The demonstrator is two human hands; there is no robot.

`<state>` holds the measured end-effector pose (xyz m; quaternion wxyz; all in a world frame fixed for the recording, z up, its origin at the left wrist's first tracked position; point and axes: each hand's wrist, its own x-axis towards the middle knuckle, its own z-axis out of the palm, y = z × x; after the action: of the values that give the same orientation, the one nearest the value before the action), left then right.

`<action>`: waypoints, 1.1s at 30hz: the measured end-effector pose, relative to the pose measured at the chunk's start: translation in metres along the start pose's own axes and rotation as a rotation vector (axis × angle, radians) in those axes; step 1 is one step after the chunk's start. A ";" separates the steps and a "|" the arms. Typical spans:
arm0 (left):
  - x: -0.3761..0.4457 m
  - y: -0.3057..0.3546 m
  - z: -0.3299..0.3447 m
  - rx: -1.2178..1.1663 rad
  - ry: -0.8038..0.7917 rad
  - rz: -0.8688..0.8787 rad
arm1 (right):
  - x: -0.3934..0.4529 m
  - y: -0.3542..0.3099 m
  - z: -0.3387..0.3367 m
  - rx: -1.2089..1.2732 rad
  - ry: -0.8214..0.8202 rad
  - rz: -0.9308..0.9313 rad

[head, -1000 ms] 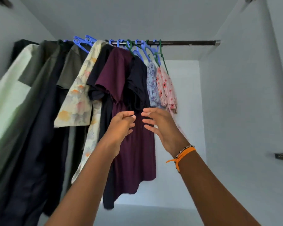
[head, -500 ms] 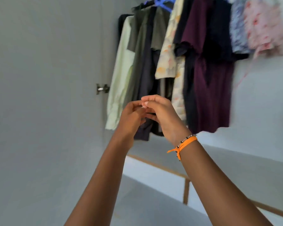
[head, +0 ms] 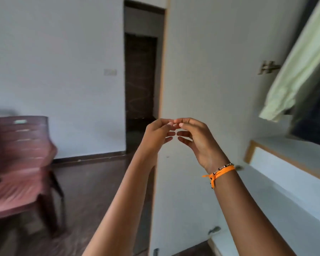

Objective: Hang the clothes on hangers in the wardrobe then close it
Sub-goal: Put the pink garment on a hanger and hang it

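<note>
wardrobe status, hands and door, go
Both hands empty, left hand and right hand fingertips touching in front of the open wardrobe door. Pale green shirt hanging inside. Nothing in the door's way that shows.

Bare forearms, sleeveless in view; an orange thread band [head: 220, 172] and dark-beaded bracelet [head: 222, 167] on the right wrist.

A pale green garment [head: 301, 71] is hanging at the right edge beside darker navy cloth [head: 314, 122], against the plain white wardrobe door [head: 201, 71] edged in light tan wood. A bright orange thread wristband [head: 220, 172] with small dark and pale beads is circling the right wrist. A reddish-brown slatted plastic chair [head: 20, 156] is standing on the dark brown floor [head: 92, 182], before white walls [head: 54, 52] and a dark brown doorway [head: 139, 80].
</note>
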<state>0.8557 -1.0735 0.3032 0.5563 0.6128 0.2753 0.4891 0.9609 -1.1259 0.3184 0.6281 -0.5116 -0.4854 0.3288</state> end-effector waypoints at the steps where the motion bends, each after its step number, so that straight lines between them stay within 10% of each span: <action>1: -0.002 -0.004 -0.029 0.001 0.037 -0.011 | 0.004 0.009 0.028 0.013 -0.038 0.022; 33: -0.030 -0.121 -0.687 -0.014 1.151 -0.330 | 0.108 0.260 0.726 0.198 -0.927 0.582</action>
<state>0.2477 -0.7893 0.1121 0.3905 0.1950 0.6208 0.6512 0.3298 -0.7252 0.1015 0.2773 -0.3649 -0.5163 0.7234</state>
